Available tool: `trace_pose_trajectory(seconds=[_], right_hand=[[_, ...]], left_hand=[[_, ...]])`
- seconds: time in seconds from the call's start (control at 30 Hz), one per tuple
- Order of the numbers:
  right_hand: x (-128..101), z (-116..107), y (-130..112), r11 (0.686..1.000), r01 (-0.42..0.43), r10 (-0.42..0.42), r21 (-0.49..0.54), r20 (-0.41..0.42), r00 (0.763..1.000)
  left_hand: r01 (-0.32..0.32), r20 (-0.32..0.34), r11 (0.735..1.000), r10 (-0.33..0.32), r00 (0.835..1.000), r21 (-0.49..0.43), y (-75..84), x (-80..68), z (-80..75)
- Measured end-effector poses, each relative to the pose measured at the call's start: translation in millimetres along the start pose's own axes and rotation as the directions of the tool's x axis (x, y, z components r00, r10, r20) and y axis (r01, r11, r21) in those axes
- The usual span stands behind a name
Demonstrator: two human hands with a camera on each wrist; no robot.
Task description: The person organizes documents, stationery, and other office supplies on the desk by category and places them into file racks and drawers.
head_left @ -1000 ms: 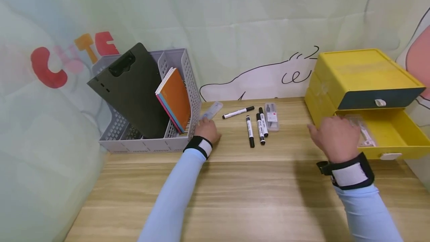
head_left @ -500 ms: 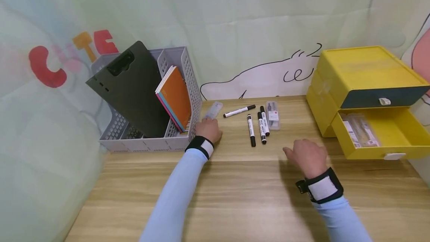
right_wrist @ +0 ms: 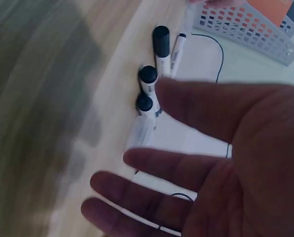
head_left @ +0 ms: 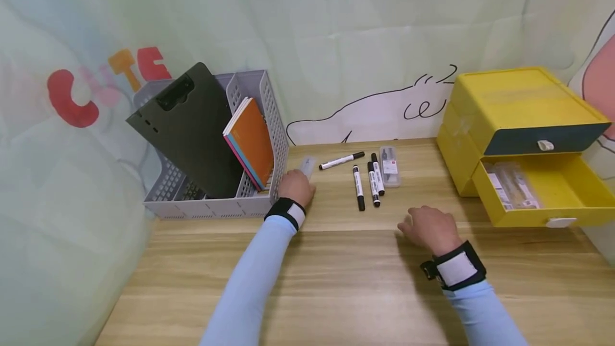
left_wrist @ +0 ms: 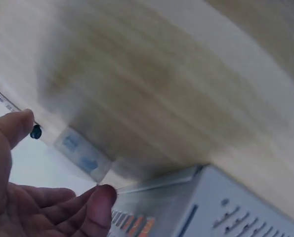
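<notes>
Bright even light; both wrist views motion-blurred.

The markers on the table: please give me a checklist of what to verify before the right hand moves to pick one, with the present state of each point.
1. Right hand free: ok. Its fingers are spread and hold nothing in the right wrist view.
2. Markers reachable: ok. Four lie uncovered on the table, ahead of the right hand.
3. Markers apart enough to pinch one: cannot tell. Two lie side by side very close, beside a clear case.
4. Left hand out of the way: ok. It is by the grey organizer, at a clear ruler.
5. Yellow drawer open: ok. The lower one is pulled out, with packets inside.
</notes>
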State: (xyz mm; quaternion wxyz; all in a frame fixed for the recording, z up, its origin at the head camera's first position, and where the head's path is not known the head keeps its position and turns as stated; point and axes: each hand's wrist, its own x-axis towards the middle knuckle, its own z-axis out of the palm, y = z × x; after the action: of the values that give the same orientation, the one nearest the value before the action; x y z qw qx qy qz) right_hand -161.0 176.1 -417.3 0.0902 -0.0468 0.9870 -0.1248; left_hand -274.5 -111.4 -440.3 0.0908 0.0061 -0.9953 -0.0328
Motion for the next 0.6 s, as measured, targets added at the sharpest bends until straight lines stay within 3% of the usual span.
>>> trace_pose_trajectory(seconds=[0.13, 0.3, 0.6], right_hand=[[2.2, 4.6, 3.4, 0.997, 0.080, -0.080, 0.004, 0.023, 0.997], [4.0, 10.1, 3.9, 0.996, 0.087, -0.087, 0.010, 0.018, 0.996], [6.5, 7.8, 3.0, 0.995, 0.100, -0.100, 0.001, 0.009, 0.995]], left_hand=[[0.014, -0.024, 1.000, -0.013, 1.000, 0.017, -1.5, -3.9, 4.0], [0.042, -0.033, 0.998, -0.040, 0.999, 0.040, -3.5, -7.5, 7.2], [0.029, -0.003, 0.998, -0.030, 1.000, -0.061, -4.3, 0.6, -4.6]])
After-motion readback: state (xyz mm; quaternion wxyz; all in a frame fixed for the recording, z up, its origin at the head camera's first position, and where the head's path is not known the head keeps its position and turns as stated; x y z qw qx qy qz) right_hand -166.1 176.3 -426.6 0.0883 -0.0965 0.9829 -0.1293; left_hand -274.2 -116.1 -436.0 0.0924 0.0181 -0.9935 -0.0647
